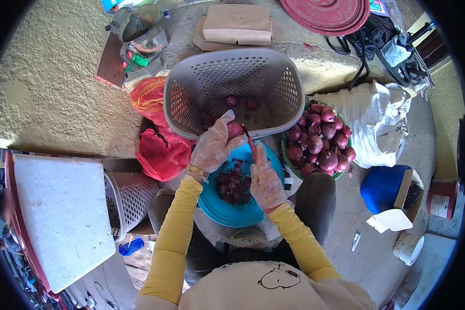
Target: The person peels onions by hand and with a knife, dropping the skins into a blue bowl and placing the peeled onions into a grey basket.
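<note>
My left hand (214,146), in a clear plastic glove, grips a red onion (235,130) above the near rim of a grey laundry basket (232,57). A red-handled knife (251,147) is in my gloved right hand (266,181), its dark blade pointing up beside the onion. Below both hands, a blue basin (209,204) on my lap holds dark onion skins (232,186). Inside the grey basket lie a few onions (251,104). To the right, whole red onions (320,137) are heaped in a green basin (287,160).
Red mesh sacks (163,152) lie left of the basket, a white sack (380,124) at the right. A white foam lid (62,217) and another basket (134,196) stand at left. A blue container (380,188) and a white tub (409,249) are at right.
</note>
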### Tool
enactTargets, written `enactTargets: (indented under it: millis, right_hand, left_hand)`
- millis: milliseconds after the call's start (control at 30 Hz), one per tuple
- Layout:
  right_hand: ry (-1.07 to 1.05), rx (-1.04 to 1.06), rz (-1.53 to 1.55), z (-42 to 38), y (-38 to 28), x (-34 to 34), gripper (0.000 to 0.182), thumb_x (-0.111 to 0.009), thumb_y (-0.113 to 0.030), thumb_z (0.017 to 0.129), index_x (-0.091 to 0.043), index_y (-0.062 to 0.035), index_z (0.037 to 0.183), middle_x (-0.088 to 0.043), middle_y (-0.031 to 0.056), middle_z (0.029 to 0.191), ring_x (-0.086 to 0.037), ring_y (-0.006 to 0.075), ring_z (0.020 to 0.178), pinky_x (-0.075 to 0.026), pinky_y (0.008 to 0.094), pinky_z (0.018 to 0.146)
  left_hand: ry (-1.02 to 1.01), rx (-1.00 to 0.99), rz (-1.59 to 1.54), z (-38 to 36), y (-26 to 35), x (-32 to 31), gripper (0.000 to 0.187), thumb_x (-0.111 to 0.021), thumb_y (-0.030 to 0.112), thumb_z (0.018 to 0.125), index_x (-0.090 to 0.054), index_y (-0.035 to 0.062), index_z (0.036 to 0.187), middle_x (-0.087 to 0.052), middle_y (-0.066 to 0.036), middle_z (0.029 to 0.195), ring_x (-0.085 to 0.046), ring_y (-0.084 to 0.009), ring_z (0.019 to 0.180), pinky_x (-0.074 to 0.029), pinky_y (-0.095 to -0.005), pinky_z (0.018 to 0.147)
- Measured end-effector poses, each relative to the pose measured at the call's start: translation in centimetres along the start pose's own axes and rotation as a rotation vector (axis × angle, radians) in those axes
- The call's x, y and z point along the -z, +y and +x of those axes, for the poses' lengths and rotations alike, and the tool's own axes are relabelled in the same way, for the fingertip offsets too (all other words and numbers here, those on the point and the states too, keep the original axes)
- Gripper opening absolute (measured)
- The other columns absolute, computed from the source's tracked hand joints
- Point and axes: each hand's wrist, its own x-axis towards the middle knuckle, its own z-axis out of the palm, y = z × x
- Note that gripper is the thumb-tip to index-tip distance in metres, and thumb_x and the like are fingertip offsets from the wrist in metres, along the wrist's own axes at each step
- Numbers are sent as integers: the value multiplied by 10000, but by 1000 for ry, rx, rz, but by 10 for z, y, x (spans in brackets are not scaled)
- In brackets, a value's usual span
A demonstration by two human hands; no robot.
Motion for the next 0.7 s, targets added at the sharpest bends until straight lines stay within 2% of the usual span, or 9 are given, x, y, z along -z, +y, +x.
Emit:
enactTargets:
  millis: [100,200,267,300,367,533,600,667,700]
  right_hand:
    - [-76,-64,50,1,-4,2,804,-557,18,922,-183,72,1632,-544,282,1453,-636,405,1106,-526,415,980]
    - [-34,9,1,3,-5,0,846,-570,21,901,-158,71,1638,-573,279,1393,-637,410,1070,-539,420,953]
    - [-118,-118,57,7,-9,1,662,-509,-35,1030,-243,29,1633,-465,297,1546,-593,434,1284,-497,420,1067]
    - [-120,-118,56,9,-8,-1,662,-509,-35,1030,-243,29,1633,-465,297,1546,-593,434,1284,-497,420,1067]
    - [-172,-105,-76,10,-3,-6,914,-590,14,872,-117,32,1654,-616,293,1243,-661,416,1033,-571,433,883]
    - [-129,-138,4,8,-12,-10,921,-581,12,865,-113,16,1659,-632,297,1200,-680,421,947,-581,429,852]
    - [-124,-161,9,9,-12,-12,907,-571,13,867,-124,22,1657,-635,299,1201,-682,423,918,-583,430,844]
    - [-176,-128,-93,12,-3,-24,860,-562,19,872,-151,102,1624,-585,323,1361,-690,387,951,-579,402,857]
    - [-174,-126,-91,12,-8,-22,860,-562,19,872,-151,102,1624,-585,323,1361,-690,387,951,-579,402,857]
  left_hand:
    - [-21,16,-10,0,2,2,745,-701,392,998,-351,-14,1516,-615,-251,1336,-611,-434,1241,-473,-423,1058]
    - [-57,53,-9,1,2,3,731,-682,403,1009,-357,-16,1513,-606,-258,1359,-597,-438,1268,-465,-424,1073]
    - [-33,24,4,0,-1,1,724,-671,409,1015,-362,-18,1511,-605,-263,1367,-594,-441,1272,-463,-425,1077]
    - [-10,-6,19,0,-2,0,717,-660,415,1021,-366,-20,1508,-603,-268,1374,-591,-443,1276,-461,-427,1081]
    - [1,4,14,1,-2,0,736,-648,461,1014,-388,-20,1506,-600,-263,1394,-589,-446,1278,-469,-445,1075]
    - [9,8,-12,1,3,5,716,-629,478,1017,-423,-7,1502,-603,-250,1410,-595,-447,1266,-482,-467,1061]
    - [-57,132,-37,1,7,7,679,-640,446,1013,-441,5,1490,-610,-242,1405,-602,-448,1245,-488,-479,1050]
    - [-44,112,-22,1,7,6,675,-641,443,1012,-444,7,1488,-611,-240,1406,-603,-448,1243,-488,-481,1049]
    - [-34,92,-3,1,7,6,671,-643,440,1011,-447,9,1486,-611,-238,1407,-604,-449,1240,-489,-483,1048]
